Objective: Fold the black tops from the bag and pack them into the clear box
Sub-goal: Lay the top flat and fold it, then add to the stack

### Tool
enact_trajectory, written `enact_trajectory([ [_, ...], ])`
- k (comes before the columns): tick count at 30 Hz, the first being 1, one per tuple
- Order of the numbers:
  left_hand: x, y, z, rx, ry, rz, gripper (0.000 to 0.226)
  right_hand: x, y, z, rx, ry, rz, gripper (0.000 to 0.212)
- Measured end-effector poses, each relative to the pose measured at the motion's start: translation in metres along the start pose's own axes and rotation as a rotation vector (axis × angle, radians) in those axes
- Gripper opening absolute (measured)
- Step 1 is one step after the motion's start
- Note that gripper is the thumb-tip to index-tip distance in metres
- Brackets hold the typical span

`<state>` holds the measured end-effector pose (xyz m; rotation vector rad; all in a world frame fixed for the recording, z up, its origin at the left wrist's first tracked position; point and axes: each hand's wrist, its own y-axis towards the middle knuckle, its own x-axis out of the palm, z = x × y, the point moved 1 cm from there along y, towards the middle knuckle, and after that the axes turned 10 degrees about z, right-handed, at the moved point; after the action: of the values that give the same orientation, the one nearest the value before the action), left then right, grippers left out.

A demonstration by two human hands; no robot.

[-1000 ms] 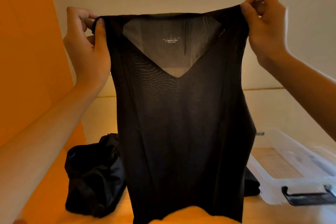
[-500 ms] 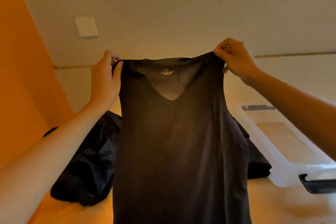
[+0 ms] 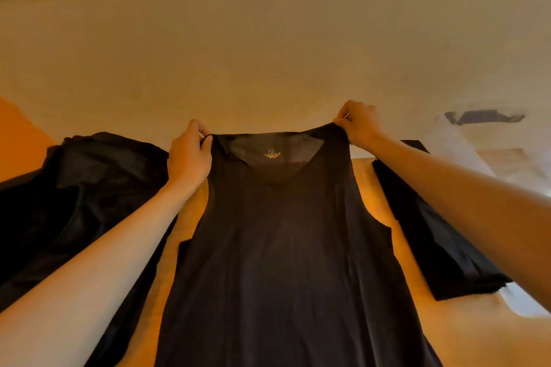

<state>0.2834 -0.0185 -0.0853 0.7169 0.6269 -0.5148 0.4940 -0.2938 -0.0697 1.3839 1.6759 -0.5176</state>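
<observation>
Two bare forearms reach in from the near edge, one on each side of a black top (image 3: 277, 247). The top runs from the bottom of the view up to the hands, front side facing up, V-neck at the far end. A small gold label (image 3: 272, 154) shows inside the neck. Can't tell if the body of the top lies flat on the wooden table (image 3: 366, 188) or hangs just above it.

Left hand (image 3: 189, 158): fingers curled, pinching the left shoulder of the top at its upper edge. Right hand (image 3: 362, 128): same, fingers curled round the right shoulder. The neckline is stretched between the two hands.

Left of the top, behind the left forearm: a crumpled black bag (image 3: 83, 188) on the table, touching or overlapping the top's left side; contents not readable.

Right of the top, partly under the right forearm: a flat pile of dark folded cloth (image 3: 432, 232), apart from the held top.

Further right: the clear box (image 3: 465, 155), blurred, just beside the pile, with a black latch (image 3: 484, 116) at its far end. Can't tell what's inside.

Farthest: a pale wall (image 3: 268, 53).
</observation>
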Motion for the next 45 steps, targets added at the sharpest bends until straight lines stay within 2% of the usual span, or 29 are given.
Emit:
enact_trajectory([
  [3, 0.018, 0.006, -0.004, -0.029, 0.006, -0.030, 0.010, 0.018, 0.010, 0.008, 0.035, -0.086, -0.084, 0.019],
  [11, 0.048, 0.019, -0.020, -0.131, 0.072, -0.109, 0.011, 0.045, 0.011, 0.012, 0.106, -0.072, -0.088, 0.022],
  [13, 0.046, 0.005, -0.011, -0.121, 0.112, -0.113, 0.020, 0.044, -0.003, 0.005, 0.017, -0.110, -0.040, 0.026],
  [15, 0.038, -0.020, 0.002, 0.037, 0.173, -0.130, 0.032, 0.043, -0.027, -0.006, -0.212, -0.169, 0.041, 0.034],
  [17, 0.032, -0.057, 0.015, 0.186, 0.247, -0.269, 0.050, 0.045, -0.060, -0.017, -0.386, -0.205, 0.013, 0.048],
  [18, 0.032, -0.075, 0.019, 0.202, 0.286, -0.354, 0.061, 0.048, -0.077, -0.020, -0.406, -0.247, -0.044, 0.058],
  [20, 0.034, -0.103, 0.020, 0.214, 0.377, -0.453, 0.074, 0.057, -0.103, -0.021, -0.354, -0.370, -0.155, 0.076],
  [22, 0.038, -0.116, 0.015, 0.233, 0.475, -0.497, 0.080, 0.068, -0.117, -0.011, -0.269, -0.451, -0.226, 0.084],
  [27, 0.045, -0.105, 0.006, 0.223, 0.523, -0.490, 0.085, 0.078, -0.114, 0.001, -0.195, -0.433, -0.254, 0.084],
  [32, 0.039, -0.102, 0.008, 0.241, 0.499, -0.494, 0.091, 0.070, -0.114, -0.002, -0.225, -0.473, -0.235, 0.083],
  [35, 0.015, -0.120, 0.017, 0.261, 0.413, -0.392, 0.087, 0.051, -0.144, -0.010, -0.280, -0.440, -0.151, 0.085],
  [37, -0.002, -0.143, 0.021, 0.263, 0.375, -0.416, 0.086, 0.042, -0.178, -0.011, -0.279, -0.383, -0.180, 0.084],
  [40, -0.022, -0.182, 0.011, 0.254, 0.401, -0.491, 0.087, 0.037, -0.224, 0.006, -0.259, -0.451, -0.235, 0.084],
  [45, -0.046, -0.214, -0.021, 0.267, 0.500, -0.479, 0.085, 0.019, -0.245, 0.038, -0.185, -0.406, -0.226, 0.086],
])
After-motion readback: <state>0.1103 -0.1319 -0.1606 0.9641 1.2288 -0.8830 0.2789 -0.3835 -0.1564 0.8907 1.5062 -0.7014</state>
